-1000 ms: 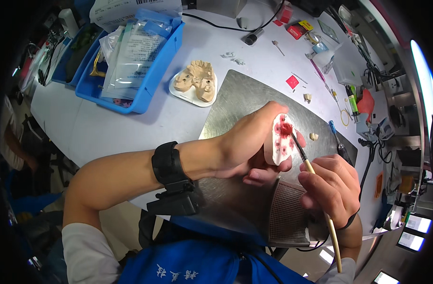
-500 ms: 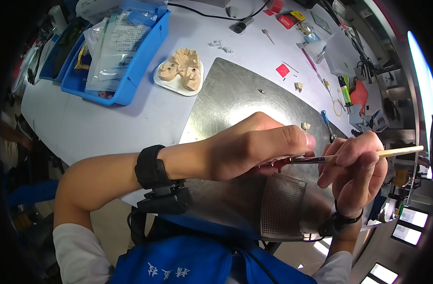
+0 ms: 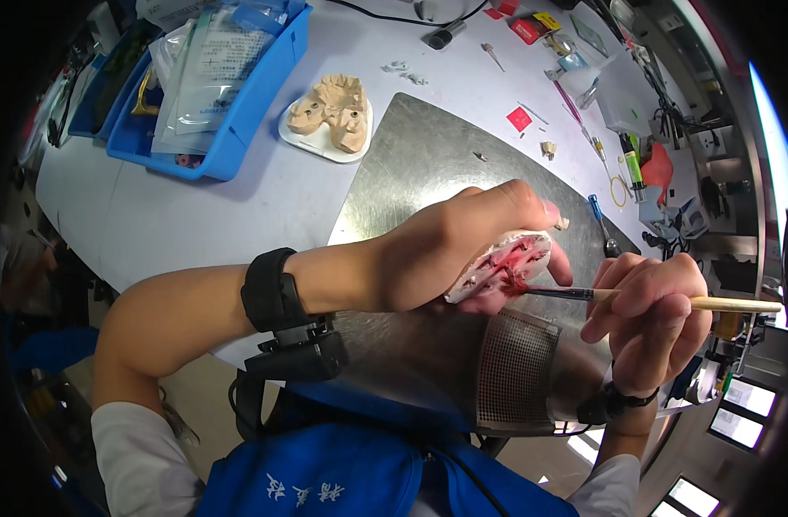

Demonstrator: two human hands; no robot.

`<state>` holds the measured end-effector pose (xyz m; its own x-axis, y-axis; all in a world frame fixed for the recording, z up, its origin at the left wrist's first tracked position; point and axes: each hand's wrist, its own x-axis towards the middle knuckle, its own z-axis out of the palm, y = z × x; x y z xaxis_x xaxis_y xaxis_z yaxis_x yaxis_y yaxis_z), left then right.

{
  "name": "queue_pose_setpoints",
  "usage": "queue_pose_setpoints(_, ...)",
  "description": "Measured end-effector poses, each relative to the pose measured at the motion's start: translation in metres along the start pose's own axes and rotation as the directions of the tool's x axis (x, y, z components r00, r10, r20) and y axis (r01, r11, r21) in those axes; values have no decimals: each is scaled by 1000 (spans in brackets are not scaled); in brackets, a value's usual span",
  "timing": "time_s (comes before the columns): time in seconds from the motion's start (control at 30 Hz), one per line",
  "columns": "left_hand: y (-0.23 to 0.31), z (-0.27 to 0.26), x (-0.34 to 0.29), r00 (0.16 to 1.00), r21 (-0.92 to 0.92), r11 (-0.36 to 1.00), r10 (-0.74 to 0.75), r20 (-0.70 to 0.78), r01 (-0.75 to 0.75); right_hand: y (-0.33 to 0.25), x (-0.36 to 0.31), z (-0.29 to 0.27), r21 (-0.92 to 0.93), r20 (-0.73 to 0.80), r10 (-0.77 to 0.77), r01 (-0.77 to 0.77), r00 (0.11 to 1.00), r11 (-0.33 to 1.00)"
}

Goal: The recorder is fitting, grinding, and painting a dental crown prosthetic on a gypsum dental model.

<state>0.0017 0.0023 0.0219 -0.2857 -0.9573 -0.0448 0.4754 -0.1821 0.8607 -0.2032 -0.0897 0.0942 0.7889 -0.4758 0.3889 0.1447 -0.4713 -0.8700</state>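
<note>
Left hand [image 3: 445, 250] fingers wrapped around white plaster dental cast with red wax [image 3: 504, 263] — right hand [image 3: 657, 314] fingers pinch thin wooden-handled brush [image 3: 661, 299], long axis horizontal, tip pointing left, touching the wax.

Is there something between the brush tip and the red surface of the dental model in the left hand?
Nothing visible does. The right hand holds the brush, and its tip already touches the red area of the dental model, which the left hand grips over the metal plate.
</note>
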Motion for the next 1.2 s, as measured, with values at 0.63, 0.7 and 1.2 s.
queue_pose_setpoints(0.63, 0, -9, -2, 917, -505, 771, -379, 127, 388, 30, 15, 10, -384, 317, -521, 610, 792, 694)
queue_pose_setpoints(0.7, -4, -10, -2, 922, -480, 789, -358, 148, 383, 33, 15, 11, -327, 303, -550, 627, 778, 707)
queue_pose_setpoints(1.2, -1, -10, 1, 923, -516, 767, -341, 176, 382, 23, 13, 9, -342, 265, -457, 526, 849, 779)
